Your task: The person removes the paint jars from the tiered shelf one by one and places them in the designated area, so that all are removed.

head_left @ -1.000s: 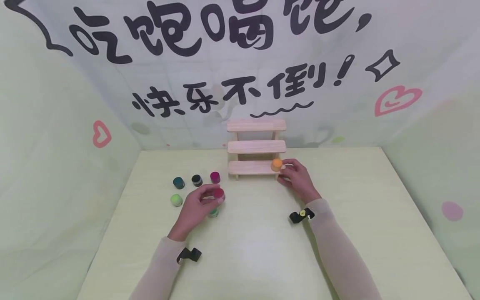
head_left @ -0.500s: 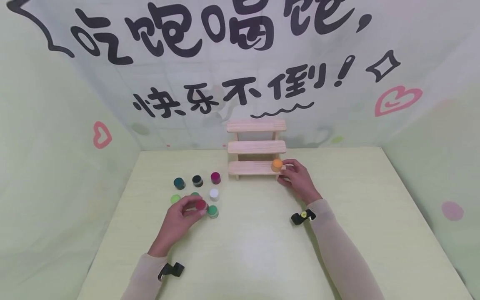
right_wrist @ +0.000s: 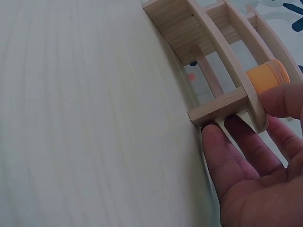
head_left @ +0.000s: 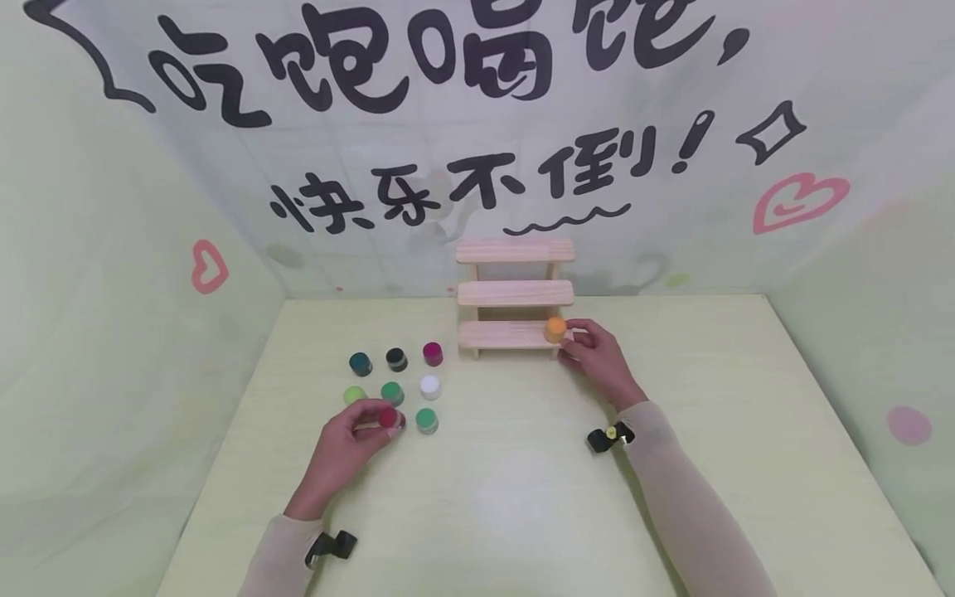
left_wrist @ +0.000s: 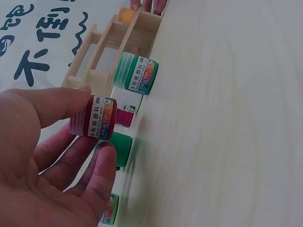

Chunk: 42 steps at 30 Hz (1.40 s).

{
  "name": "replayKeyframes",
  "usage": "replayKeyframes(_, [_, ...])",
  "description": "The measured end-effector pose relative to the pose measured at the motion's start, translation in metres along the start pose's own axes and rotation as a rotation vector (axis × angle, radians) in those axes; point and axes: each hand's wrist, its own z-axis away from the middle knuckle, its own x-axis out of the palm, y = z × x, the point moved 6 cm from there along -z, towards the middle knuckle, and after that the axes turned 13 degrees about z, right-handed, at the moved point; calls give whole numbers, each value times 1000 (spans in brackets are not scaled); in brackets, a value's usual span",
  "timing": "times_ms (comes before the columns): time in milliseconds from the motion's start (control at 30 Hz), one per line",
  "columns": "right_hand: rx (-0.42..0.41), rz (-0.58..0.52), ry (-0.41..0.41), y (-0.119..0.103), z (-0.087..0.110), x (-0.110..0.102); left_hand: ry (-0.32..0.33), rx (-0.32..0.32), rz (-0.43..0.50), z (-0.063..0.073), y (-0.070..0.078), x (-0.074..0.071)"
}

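My left hand [head_left: 345, 448] grips a red paint jar [left_wrist: 97, 117] by its sides, raised a little over the table. Close to it stand a green jar [head_left: 427, 420], another green jar [head_left: 391, 392] and a light green jar [head_left: 354, 395], partly covered by the hand. An orange paint jar [head_left: 555, 329] sits on the right end of the lowest shelf of a small wooden rack [head_left: 515, 293]. My right hand [head_left: 603, 361] is at that end. In the right wrist view one digit touches the orange jar; other fingers lie lower, by the rack's leg. Their full hold is hidden.
Behind the left hand are a teal jar [head_left: 361, 364], a black jar [head_left: 396, 359], a magenta jar [head_left: 433, 354] and a white jar [head_left: 429, 386]. A printed curtain [head_left: 418, 249] closes off the back, with hung cloth on both sides of the table [head_left: 507, 481].
My left hand has carried the red jar left and nearer to me, uncovering the white and green jars. The right hand and the orange jar hold their place.
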Motion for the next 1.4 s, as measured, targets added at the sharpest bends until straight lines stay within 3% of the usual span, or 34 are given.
replayKeyframes(333, [65, -32, -16, 2, 1, 1, 31, -27, -97, 2, -6, -2])
replayKeyframes(800, [84, -74, -22, 2, 0, 0, 8, -48, -93, 1, -12, -5])
replayKeyframes(1133, [99, -72, -21, 1, 0, 0, 45, -27, -178, 4, -2, -6])
replayKeyframes(1400, [98, -87, -4, 2, 0, 0, 56, -8, -123, 7, 8, -5])
